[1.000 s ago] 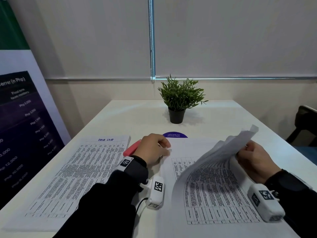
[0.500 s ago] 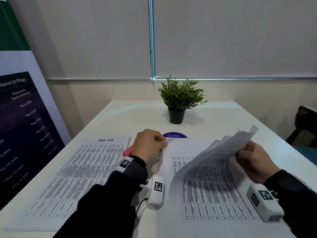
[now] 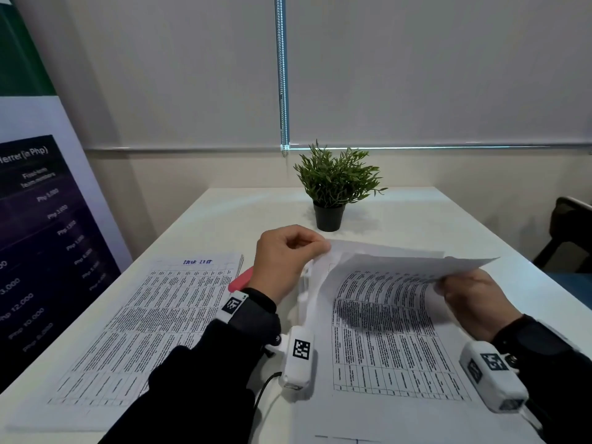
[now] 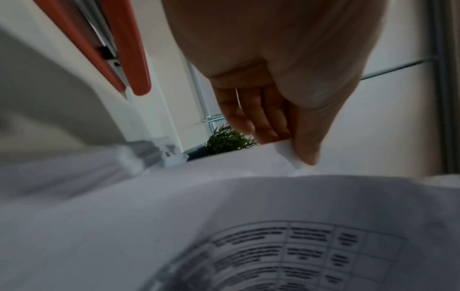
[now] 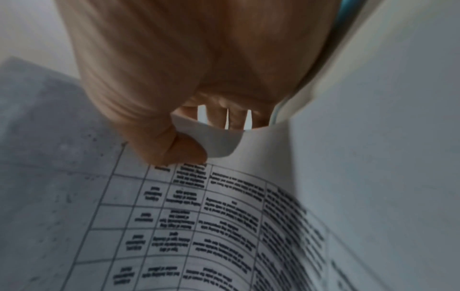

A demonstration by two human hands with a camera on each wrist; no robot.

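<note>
A stack of printed table sheets (image 3: pixel 387 350) lies on the white table (image 3: pixel 432 225) in front of me. Several top sheets (image 3: pixel 400 267) are raised off it and bowed. My left hand (image 3: pixel 315 249) pinches their far left corner between thumb and fingers; the left wrist view shows that corner (image 4: pixel 286 151) in the left hand (image 4: pixel 293 141). My right hand (image 3: pixel 448 285) grips the sheets' right edge; in the right wrist view its thumb (image 5: pixel 174 151) presses on a curled page (image 5: pixel 216 141).
A second printed sheet (image 3: pixel 153 315) lies flat at the left. A red stapler (image 3: pixel 240 280) sits between the two papers, behind my left wrist. A potted plant (image 3: pixel 333 187) stands at the table's middle back. A banner (image 3: pixel 32 235) is left, a dark chair (image 3: pixel 570 238) right.
My left hand rose from the table beside the stapler and took the far left corner of the raised sheets. The sheets now hang flatter and higher between both hands.
</note>
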